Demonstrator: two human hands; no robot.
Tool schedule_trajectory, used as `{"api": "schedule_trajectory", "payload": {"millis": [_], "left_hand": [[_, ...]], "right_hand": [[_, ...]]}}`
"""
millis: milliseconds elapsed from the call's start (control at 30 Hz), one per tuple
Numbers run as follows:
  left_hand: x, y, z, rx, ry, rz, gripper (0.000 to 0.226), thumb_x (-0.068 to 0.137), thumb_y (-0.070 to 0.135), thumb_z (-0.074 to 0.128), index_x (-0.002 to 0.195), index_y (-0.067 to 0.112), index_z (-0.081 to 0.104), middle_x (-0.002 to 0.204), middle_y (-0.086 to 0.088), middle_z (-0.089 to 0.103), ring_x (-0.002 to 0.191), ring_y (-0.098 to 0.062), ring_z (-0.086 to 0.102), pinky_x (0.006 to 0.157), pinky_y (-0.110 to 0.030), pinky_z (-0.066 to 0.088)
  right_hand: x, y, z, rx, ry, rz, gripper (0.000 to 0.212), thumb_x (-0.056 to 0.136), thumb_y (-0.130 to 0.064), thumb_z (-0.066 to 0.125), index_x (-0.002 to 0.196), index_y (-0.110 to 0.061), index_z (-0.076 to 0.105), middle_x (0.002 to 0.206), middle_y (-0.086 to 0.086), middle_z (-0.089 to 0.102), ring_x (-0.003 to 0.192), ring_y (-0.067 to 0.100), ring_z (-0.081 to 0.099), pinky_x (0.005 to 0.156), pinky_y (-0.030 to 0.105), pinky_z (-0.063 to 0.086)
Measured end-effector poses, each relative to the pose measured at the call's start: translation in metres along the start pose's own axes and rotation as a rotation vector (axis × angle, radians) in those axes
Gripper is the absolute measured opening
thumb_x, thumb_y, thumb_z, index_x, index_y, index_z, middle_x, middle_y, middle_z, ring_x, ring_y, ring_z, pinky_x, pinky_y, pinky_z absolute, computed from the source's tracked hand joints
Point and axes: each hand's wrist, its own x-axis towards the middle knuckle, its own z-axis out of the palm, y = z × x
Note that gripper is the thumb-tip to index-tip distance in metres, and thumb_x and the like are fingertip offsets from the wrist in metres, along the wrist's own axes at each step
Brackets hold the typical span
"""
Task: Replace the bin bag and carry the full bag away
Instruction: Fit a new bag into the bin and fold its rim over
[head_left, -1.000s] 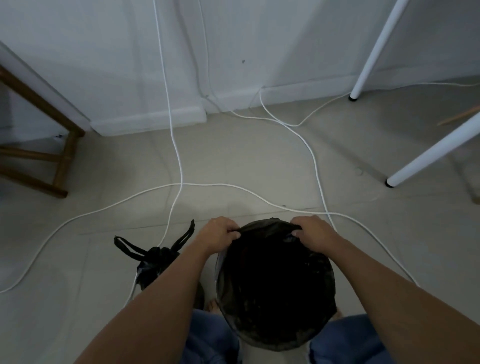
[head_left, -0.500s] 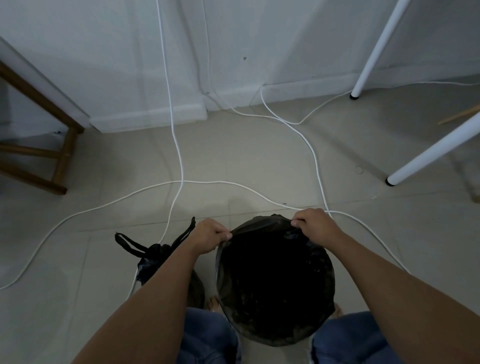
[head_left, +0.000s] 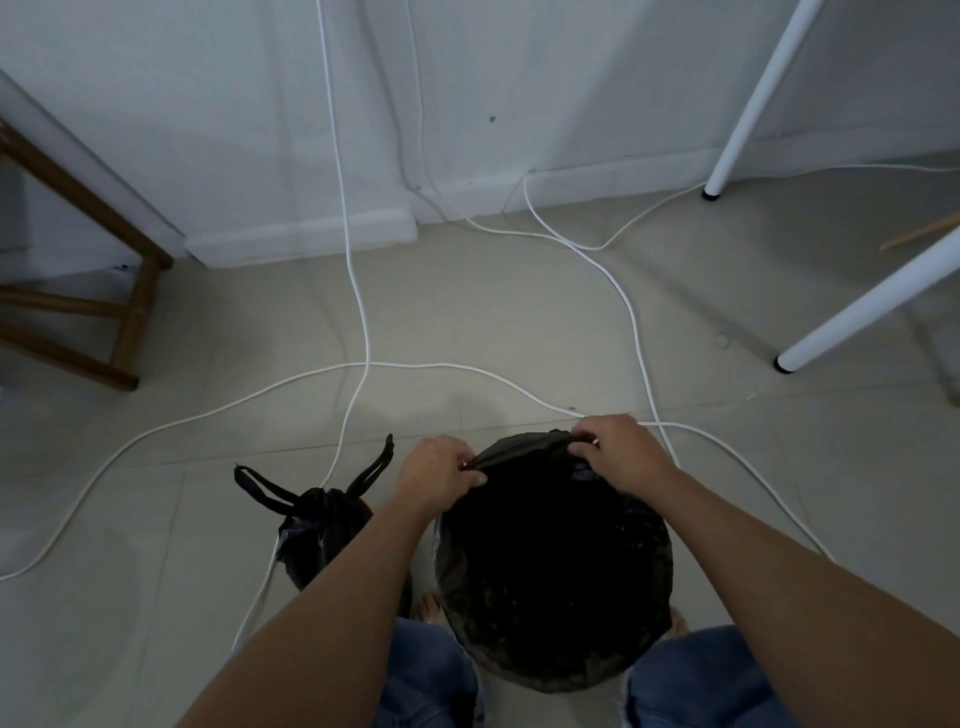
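A round bin (head_left: 553, 670) stands on the floor between my knees, lined with a black bin bag (head_left: 550, 561) whose mouth is open. My left hand (head_left: 439, 475) pinches the bag's far-left edge. My right hand (head_left: 618, 452) pinches the far-right edge, and the plastic is stretched between the two hands. A full black bag (head_left: 317, 530), tied at the top with its two handle loops sticking up, sits on the floor just left of the bin, partly hidden by my left forearm.
White cables (head_left: 363, 332) cross the tiled floor ahead of the bin and run up the wall. A wooden stool frame (head_left: 124, 312) is at the far left. Two white table legs (head_left: 852, 306) slant in at the right.
Both hands have shifted slightly away from me along the bag's far edge, keeping their pinch. The full bag has not moved.
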Motion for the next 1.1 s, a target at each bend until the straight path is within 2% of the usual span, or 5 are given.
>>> {"api": "schedule_trajectory", "payload": {"millis": [433, 633, 733, 833, 1100], "left_hand": [[0.004, -0.006, 0.001, -0.187, 0.026, -0.023, 0.01, 0.084, 0.022, 0.07, 0.086, 0.016, 0.079, 0.085, 0.003, 0.074, 0.084, -0.013, 0.067, 0.075, -0.023, 0.047], [0.002, -0.008, -0.004, -0.349, 0.067, -0.11, 0.016, 0.085, 0.012, 0.065, 0.073, 0.017, 0.075, 0.067, 0.002, 0.069, 0.059, -0.012, 0.063, 0.069, -0.03, 0.056], [0.0, -0.01, -0.005, -0.33, 0.122, -0.099, 0.006, 0.084, 0.026, 0.069, 0.08, 0.022, 0.072, 0.078, 0.005, 0.07, 0.073, -0.013, 0.066, 0.079, -0.031, 0.056], [-0.005, -0.004, -0.004, -0.309, 0.074, -0.059, 0.03, 0.072, 0.042, 0.079, 0.097, 0.028, 0.071, 0.088, 0.009, 0.066, 0.081, -0.009, 0.062, 0.074, -0.024, 0.047], [-0.009, 0.007, -0.004, -0.101, 0.122, 0.014, 0.008, 0.084, 0.019, 0.067, 0.085, 0.017, 0.075, 0.091, 0.0, 0.072, 0.09, -0.02, 0.066, 0.081, -0.031, 0.053]], "right_hand": [[0.004, 0.009, 0.001, 0.075, -0.015, 0.049, 0.013, 0.086, -0.025, 0.064, 0.09, -0.018, 0.075, 0.094, 0.003, 0.071, 0.089, 0.022, 0.064, 0.079, 0.03, 0.048], [0.006, 0.011, -0.003, 0.107, -0.002, 0.056, 0.012, 0.087, -0.021, 0.063, 0.085, -0.017, 0.075, 0.09, 0.002, 0.071, 0.088, 0.022, 0.065, 0.079, 0.031, 0.049], [0.005, 0.01, -0.006, 0.128, 0.023, 0.054, 0.012, 0.087, -0.024, 0.064, 0.087, -0.015, 0.073, 0.084, -0.001, 0.067, 0.087, 0.021, 0.065, 0.075, 0.029, 0.047], [0.003, 0.001, -0.008, 0.188, 0.019, -0.009, 0.026, 0.082, -0.032, 0.072, 0.103, -0.017, 0.069, 0.098, -0.004, 0.066, 0.089, 0.017, 0.063, 0.082, 0.03, 0.049], [0.007, -0.007, -0.004, 0.007, 0.048, -0.067, 0.013, 0.083, -0.023, 0.069, 0.09, -0.014, 0.074, 0.094, 0.003, 0.07, 0.09, 0.023, 0.064, 0.074, 0.027, 0.045]]}}
